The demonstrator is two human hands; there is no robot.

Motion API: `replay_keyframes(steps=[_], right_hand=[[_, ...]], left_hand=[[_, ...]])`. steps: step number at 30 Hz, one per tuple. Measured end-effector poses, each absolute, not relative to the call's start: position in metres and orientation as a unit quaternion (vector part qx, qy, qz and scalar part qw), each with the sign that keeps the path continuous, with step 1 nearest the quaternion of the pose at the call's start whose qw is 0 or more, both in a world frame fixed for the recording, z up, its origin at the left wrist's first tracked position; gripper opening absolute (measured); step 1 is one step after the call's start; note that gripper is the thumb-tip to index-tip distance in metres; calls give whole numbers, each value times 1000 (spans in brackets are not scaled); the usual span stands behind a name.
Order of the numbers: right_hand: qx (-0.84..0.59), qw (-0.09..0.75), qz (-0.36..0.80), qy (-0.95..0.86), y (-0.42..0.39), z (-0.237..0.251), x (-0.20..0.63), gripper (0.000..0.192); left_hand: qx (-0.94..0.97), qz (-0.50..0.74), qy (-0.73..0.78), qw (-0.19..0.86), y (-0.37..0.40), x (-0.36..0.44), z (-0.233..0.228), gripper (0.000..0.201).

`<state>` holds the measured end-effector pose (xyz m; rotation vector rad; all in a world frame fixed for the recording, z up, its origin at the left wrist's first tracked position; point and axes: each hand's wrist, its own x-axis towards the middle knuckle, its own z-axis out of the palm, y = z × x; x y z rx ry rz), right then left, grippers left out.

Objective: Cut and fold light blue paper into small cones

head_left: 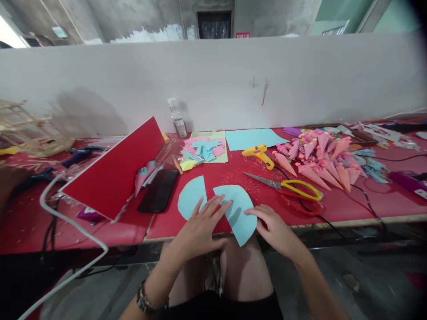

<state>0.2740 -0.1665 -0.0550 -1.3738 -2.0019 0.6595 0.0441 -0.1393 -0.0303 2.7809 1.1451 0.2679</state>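
Two light-blue paper half-circles lie near the table's front edge: the left half-circle (191, 195) and the right half-circle (238, 204), whose lower tip juts past the edge. Spread flat, my left hand (203, 224) touches both papers with its fingers. My right hand (271, 226) has the right half-circle's rounded edge between forefinger and thumb. To the right lie scissors (283, 184) with yellow and red handles, blades pointing left. Behind them is a yellow glue gun (259, 154). A black phone (158, 191) rests left of the papers.
Pink paper cones (322, 155) are heaped at the right. Pink and blue scraps (205, 149), a light-blue sheet (251, 138) and a bottle (178, 120) stand or lie behind. A red board (116, 173) leans at left near a white cable (76, 226) and another person's hand (10, 180).
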Motion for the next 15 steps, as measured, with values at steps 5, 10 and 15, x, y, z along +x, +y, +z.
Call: replay_keyframes(steps=[5, 10, 15], right_hand=[[-509, 311, 241, -766, -167, -45, 280, 31], [-523, 316, 165, -774, -158, -50, 285, 18], [-518, 307, 198, -774, -146, -49, 280, 21]], left_hand=[[916, 79, 376, 113, -147, 54, -42, 69], [902, 136, 382, 145, -144, 55, -38, 51], [847, 227, 453, 159, -142, 64, -41, 33]])
